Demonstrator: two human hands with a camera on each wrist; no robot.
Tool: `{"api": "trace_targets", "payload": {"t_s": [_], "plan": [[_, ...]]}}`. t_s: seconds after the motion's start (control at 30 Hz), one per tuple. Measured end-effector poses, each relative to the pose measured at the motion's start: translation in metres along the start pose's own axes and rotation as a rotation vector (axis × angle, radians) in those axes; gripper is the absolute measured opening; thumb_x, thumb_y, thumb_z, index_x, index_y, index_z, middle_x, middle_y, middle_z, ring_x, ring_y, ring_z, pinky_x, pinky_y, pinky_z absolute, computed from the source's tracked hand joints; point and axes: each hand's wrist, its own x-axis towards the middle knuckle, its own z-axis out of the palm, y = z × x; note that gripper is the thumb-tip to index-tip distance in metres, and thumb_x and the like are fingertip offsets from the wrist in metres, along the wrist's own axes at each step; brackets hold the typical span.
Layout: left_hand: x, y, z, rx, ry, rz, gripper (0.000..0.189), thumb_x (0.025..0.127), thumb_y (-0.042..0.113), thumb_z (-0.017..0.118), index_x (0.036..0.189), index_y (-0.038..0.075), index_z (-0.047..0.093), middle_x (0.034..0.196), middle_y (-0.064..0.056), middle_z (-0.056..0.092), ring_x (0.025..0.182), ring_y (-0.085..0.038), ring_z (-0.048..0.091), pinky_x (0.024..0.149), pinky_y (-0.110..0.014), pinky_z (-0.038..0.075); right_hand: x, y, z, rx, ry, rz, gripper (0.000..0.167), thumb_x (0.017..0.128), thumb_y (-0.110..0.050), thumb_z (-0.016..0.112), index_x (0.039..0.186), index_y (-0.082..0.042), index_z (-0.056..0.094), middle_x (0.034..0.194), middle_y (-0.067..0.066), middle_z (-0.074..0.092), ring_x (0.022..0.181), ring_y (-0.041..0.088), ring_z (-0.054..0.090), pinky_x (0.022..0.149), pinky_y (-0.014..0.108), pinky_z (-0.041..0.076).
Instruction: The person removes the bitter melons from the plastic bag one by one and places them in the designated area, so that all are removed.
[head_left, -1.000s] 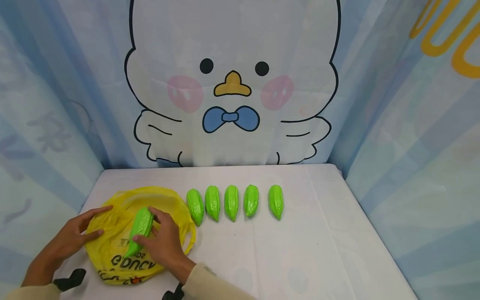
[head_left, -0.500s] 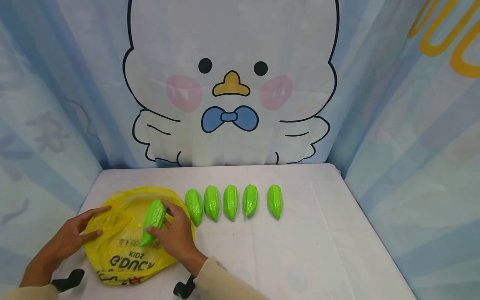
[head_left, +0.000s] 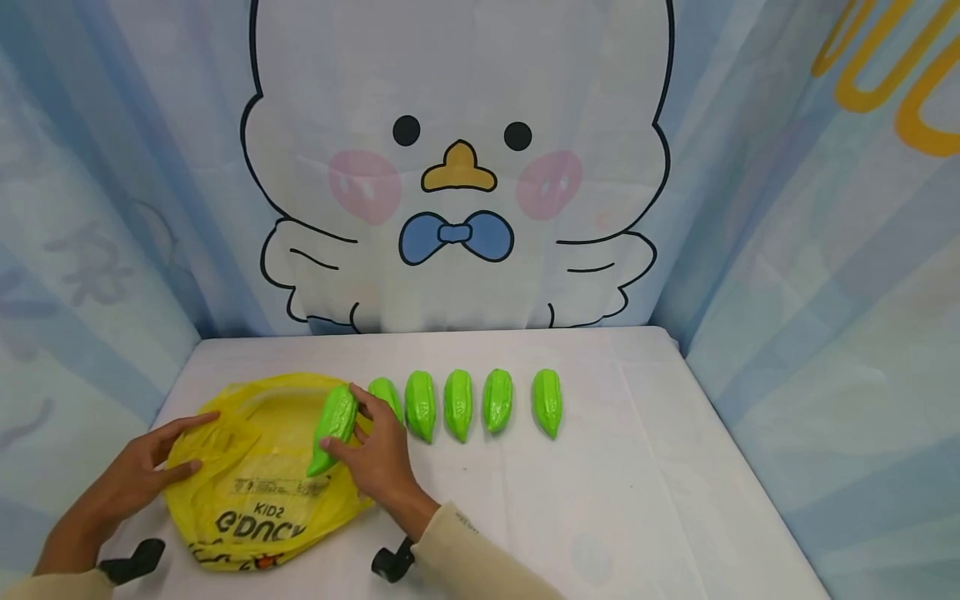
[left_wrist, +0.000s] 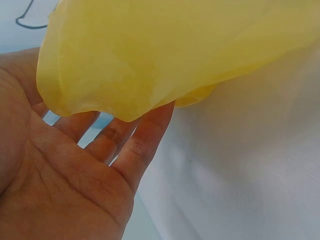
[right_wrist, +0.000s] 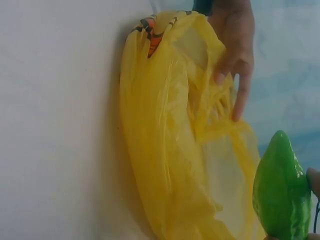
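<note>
In the head view my right hand (head_left: 382,454) holds a glossy green toy bitter melon (head_left: 334,425), ridged and tapering to a point, between thumb and fingers. It is over the right side of a yellow plastic bag (head_left: 258,467). The right wrist view shows the melon (right_wrist: 280,187) beside the bag (right_wrist: 155,135). At the bag's left edge rests my left hand (head_left: 146,471), thumb and index finger spread and fairly straight. Up close in the left wrist view, my left hand's fingers (left_wrist: 142,145) reach under the yellow plastic (left_wrist: 150,55).
Several more green toy bitter melons (head_left: 458,406) lie in a row right of the bag, tips toward me; the leftmost (head_left: 385,392) is partly hidden by my right hand. A white cloth (head_left: 600,483) covers the table. A printed curtain (head_left: 465,287) hangs behind it.
My right hand has carried the green toy bitter melon from over the middle of the bag rightward and slightly away from me. The left hand has stayed at the bag's edge.
</note>
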Motion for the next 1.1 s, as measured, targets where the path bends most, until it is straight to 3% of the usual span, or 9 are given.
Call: {"api": "trace_targets", "payload": {"t_s": [0.27, 0.37, 0.5, 0.93, 1.1], "plan": [[0.000, -0.003, 0.000, -0.011, 0.014, 0.033, 0.074, 0.111, 0.031, 0.060, 0.169, 0.006, 0.023, 0.170, -0.039, 0.013, 0.149, -0.070, 0.013, 0.109, -0.090, 0.017, 0.001, -0.003, -0.014, -0.030, 0.006, -0.035, 0.078, 0.094, -0.017, 0.084, 0.161, -0.026, 0.046, 0.162, -0.003, 0.044, 0.149, 0.019, 0.047, 0.116, 0.026, 0.049], [0.000, -0.002, 0.000, -0.009, 0.016, 0.024, 0.075, 0.110, 0.032, 0.060, 0.169, 0.006, 0.023, 0.170, -0.038, 0.013, 0.149, -0.070, 0.012, 0.109, -0.091, 0.016, 0.002, -0.003, -0.019, -0.036, 0.014, -0.039, 0.078, 0.094, -0.018, 0.084, 0.161, -0.026, 0.046, 0.162, -0.002, 0.044, 0.149, 0.020, 0.048, 0.117, 0.031, 0.049], [0.000, 0.002, -0.001, -0.001, 0.009, -0.007, 0.078, 0.109, 0.035, 0.062, 0.169, 0.006, 0.022, 0.170, -0.038, 0.012, 0.149, -0.071, 0.011, 0.109, -0.091, 0.017, 0.003, -0.003, -0.026, -0.039, 0.033, -0.034, 0.079, 0.093, -0.015, 0.085, 0.161, -0.028, 0.046, 0.161, -0.004, 0.045, 0.148, 0.018, 0.048, 0.117, 0.030, 0.050], [0.000, 0.000, -0.001, 0.003, 0.005, -0.021, 0.080, 0.109, 0.037, 0.063, 0.169, 0.005, 0.021, 0.170, -0.038, 0.012, 0.148, -0.071, 0.012, 0.109, -0.090, 0.019, 0.003, -0.006, -0.048, -0.065, 0.088, -0.024, 0.080, 0.093, -0.017, 0.084, 0.162, -0.026, 0.045, 0.163, -0.003, 0.045, 0.150, 0.022, 0.048, 0.116, 0.031, 0.051], [0.000, -0.002, 0.001, -0.003, 0.020, 0.030, 0.075, 0.110, 0.033, 0.061, 0.169, 0.006, 0.024, 0.168, -0.040, 0.015, 0.148, -0.070, 0.014, 0.109, -0.090, 0.019, 0.005, -0.005, -0.058, -0.075, 0.118, -0.013, 0.078, 0.093, -0.017, 0.084, 0.161, -0.028, 0.046, 0.164, -0.002, 0.045, 0.149, 0.022, 0.049, 0.115, 0.032, 0.051]]}}
